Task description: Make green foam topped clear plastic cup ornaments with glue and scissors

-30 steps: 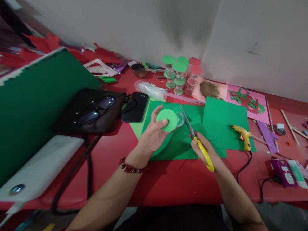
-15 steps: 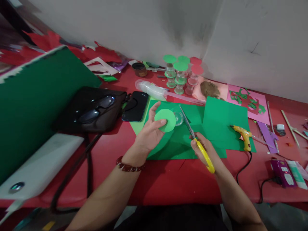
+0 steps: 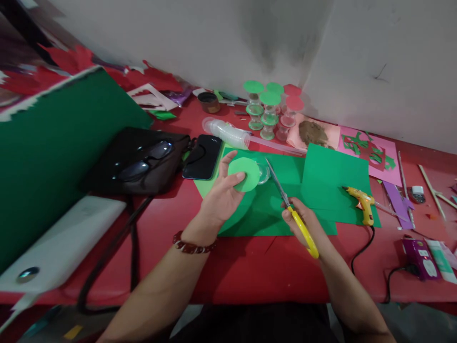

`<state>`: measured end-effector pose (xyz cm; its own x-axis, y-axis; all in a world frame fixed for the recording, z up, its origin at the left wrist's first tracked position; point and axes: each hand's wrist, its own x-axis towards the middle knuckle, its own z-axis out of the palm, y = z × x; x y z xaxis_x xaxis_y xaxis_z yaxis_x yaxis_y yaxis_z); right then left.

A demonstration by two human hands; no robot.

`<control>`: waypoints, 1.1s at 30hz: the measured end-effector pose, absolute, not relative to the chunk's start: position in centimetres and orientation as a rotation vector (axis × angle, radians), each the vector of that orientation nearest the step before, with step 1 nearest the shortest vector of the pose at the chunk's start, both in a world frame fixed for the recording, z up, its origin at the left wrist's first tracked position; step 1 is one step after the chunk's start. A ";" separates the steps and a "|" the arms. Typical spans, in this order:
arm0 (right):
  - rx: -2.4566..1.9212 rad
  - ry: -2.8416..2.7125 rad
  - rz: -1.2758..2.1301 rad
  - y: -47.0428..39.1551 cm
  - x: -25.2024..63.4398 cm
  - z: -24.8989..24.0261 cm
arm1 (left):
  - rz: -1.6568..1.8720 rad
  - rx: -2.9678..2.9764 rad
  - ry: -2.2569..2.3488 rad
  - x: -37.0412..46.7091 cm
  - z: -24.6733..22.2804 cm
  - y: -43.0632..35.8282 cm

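Observation:
Between thumb and fingers, my left hand (image 3: 223,197) pinches a light green paper circle (image 3: 250,172) by its lower left side. A clear plastic lid or cup (image 3: 264,174) shows just right of the circle, partly hidden behind it. My right hand (image 3: 302,221) is wrapped round a pair of scissors with yellow handles (image 3: 303,233). Their blades look closed and point up and to the left, apart from the circle. Beneath both hands lies dark green paper (image 3: 257,219) on the red table (image 3: 250,271).
Green- and red-topped plastic cup stacks (image 3: 269,112) stand by the wall. A sleeve of clear cups (image 3: 226,133) lies before them. At right are another green sheet (image 3: 333,176) and a yellow glue gun (image 3: 362,202). A phone (image 3: 203,157) and black bag with glasses (image 3: 143,166) lie left.
My left hand has tilted the green circle slightly and shifted it a little up and left, covering more of the clear plastic piece. The scissors are nearly still.

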<state>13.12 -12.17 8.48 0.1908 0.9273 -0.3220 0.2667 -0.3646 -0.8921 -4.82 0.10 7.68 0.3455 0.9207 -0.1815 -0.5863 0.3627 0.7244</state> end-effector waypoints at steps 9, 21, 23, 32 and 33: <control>-1.800 -1.151 1.116 -12.3 13.2 6.7 | 1.026 0.567 0.627 -4.9 7.6 0.4; -1.666 -1.277 1.134 -12.6 13.6 7.1 | 1.063 0.501 0.625 -4.9 6.6 0.8; -1.638 -1.294 1.141 -12.6 13.7 7.4 | 1.009 0.554 0.609 -4.9 6.7 0.5; -1.608 -1.239 1.192 -12.6 13.7 8.3 | 0.907 0.650 0.568 -4.6 6.7 0.2; -1.616 -1.220 1.192 -12.6 13.7 8.2 | 0.904 0.651 0.561 -4.7 6.7 0.2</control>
<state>13.68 -12.58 8.20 0.1029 0.9690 -0.2246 0.2472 -0.2436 -0.9378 -4.66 0.18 6.73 0.5037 0.8474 -0.1679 -0.5273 0.4555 0.7173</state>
